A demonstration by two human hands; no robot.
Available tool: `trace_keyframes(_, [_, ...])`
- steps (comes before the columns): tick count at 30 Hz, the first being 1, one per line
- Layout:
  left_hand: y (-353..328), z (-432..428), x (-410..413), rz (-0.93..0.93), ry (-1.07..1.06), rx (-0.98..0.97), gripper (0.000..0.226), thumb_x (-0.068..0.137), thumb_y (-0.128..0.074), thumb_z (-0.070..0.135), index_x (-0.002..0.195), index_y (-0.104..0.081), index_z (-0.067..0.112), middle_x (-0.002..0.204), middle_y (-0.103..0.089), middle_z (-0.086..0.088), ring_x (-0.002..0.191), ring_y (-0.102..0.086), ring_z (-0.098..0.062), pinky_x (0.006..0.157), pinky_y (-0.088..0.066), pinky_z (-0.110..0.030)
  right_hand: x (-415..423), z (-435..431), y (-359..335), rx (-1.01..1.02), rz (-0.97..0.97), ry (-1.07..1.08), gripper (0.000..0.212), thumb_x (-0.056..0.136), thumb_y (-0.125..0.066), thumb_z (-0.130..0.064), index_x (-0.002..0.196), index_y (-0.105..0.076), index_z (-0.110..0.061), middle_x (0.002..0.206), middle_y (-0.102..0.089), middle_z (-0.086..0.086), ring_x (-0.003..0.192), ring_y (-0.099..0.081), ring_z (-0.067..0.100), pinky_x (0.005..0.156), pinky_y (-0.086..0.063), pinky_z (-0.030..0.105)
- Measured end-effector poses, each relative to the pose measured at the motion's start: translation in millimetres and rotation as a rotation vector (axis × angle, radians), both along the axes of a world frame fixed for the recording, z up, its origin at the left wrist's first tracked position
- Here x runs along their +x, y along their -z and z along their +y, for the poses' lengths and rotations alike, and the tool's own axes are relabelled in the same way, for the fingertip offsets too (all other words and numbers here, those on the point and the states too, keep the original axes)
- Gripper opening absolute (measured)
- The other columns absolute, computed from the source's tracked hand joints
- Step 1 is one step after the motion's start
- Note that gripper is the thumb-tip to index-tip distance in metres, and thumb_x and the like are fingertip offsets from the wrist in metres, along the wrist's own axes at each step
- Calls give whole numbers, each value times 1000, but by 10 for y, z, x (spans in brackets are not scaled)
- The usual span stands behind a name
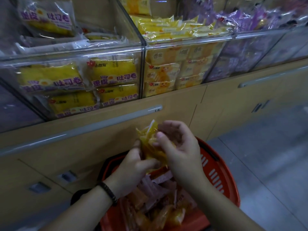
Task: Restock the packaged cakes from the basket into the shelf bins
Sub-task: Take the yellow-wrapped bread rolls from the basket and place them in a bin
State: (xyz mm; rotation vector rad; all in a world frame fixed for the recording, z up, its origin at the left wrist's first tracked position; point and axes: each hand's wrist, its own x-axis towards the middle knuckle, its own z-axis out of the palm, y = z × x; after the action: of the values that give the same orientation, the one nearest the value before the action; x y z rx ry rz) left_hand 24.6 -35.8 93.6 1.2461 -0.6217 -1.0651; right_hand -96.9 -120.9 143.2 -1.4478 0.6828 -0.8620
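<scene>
A red plastic basket (221,177) sits low in front of me, holding several yellow, orange and pink packaged cakes (160,205). Above it both hands hold a small bunch of yellow cake packets (150,144). My left hand (133,170) grips the bunch from below and the left; a dark bracelet is on that wrist. My right hand (180,147) curls round the packets from the right, thumb on top. Clear shelf bins stand above: the middle bin (183,42) holds matching small yellow packets, the left bin (75,52) larger yellow rolls, the right bin (260,47) purple packets.
Below the bins runs a tan wooden cabinet (166,104) with a long grey rail (83,129) and recessed handles. Grey floor (266,147) lies to the right of the basket. The basket's dark handle (106,165) folds toward the cabinet.
</scene>
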Motion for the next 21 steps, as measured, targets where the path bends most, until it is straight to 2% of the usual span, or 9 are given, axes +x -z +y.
trace_keyframes(3, [-1, 16, 37, -77, -86, -4, 49, 81, -86, 8, 126, -66, 2, 116, -76, -20, 112, -73, -37, 95, -58, -45, 5, -70, -130, 591, -279, -146, 25, 100, -53, 7, 122, -60, 0, 116, -74, 23, 108, -74, 38, 90, -64, 47])
trace_keyframes(5, [-24, 5, 44, -87, -114, -5, 49, 83, -84, 13, 128, -67, 8, 118, -76, -19, 113, -73, -37, 98, -58, -51, -40, -136, -202, 762, -337, -200, 30, 98, -42, 13, 122, -57, 3, 117, -71, 32, 107, -74, 42, 89, -63, 50])
trace_keyframes(7, [-18, -15, 26, -37, -112, -6, 52, 83, -81, 12, 132, -65, 9, 122, -75, -20, 116, -71, -39, 103, -55, -56, -91, -221, -245, 801, -383, -178, 29, 98, -41, 9, 121, -56, 1, 113, -69, 31, 99, -77, 39, 80, -66, 47])
trace_keyframes(10, [6, -46, 13, 13, -117, 3, 53, 83, -82, 12, 132, -64, 6, 122, -75, -21, 116, -71, -41, 105, -52, -63, -192, -403, -261, 619, -292, -20, 18, 99, -51, 2, 112, -61, -2, 96, -74, 18, 79, -76, 25, 63, -60, 33])
trace_keyframes(12, [-14, -54, 23, 56, -113, -3, 54, 84, -82, 10, 134, -62, 4, 124, -73, -23, 117, -70, -42, 106, -51, -64, -286, -520, -235, 301, -48, 45, 13, 97, -63, -2, 107, -68, -7, 94, -78, 8, 83, -74, 25, 68, -55, 30])
trace_keyframes(14, [-47, -55, 34, 86, -103, -6, 54, 85, -80, 10, 135, -60, 2, 127, -72, -25, 118, -70, -43, 106, -52, -62, -356, -564, -171, 11, 192, -30, 16, 91, -76, -14, 107, -72, -13, 100, -78, 5, 93, -74, 20, 73, -56, 25])
trace_keyframes(15, [-60, -57, 42, 104, -98, -11, 54, 87, -80, 10, 136, -59, 1, 128, -71, -26, 119, -69, -43, 104, -53, -60, -373, -557, -136, -41, 266, -121, 22, 88, -80, -22, 107, -74, -15, 102, -78, 5, 95, -75, 20, 74, -58, 26])
trace_keyframes(18, [-85, -47, 54, 164, -70, -73, 54, 90, -75, 6, 139, -54, -5, 132, -66, -32, 121, -67, -47, 100, -57, -54, -365, -461, -50, -36, 389, -343, 30, 85, -85, -39, 107, -73, -21, 103, -78, 7, 93, -77, 28, 81, -64, 45])
trace_keyframes(21, [-145, -9, 11, 222, -34, -130, 49, 96, -69, 2, 141, -51, -8, 133, -65, -34, 123, -65, -48, 99, -59, -50, -332, -392, -25, -22, 394, -312, 29, 85, -86, -34, 103, -71, -17, 99, -79, 9, 88, -79, 25, 82, -65, 50])
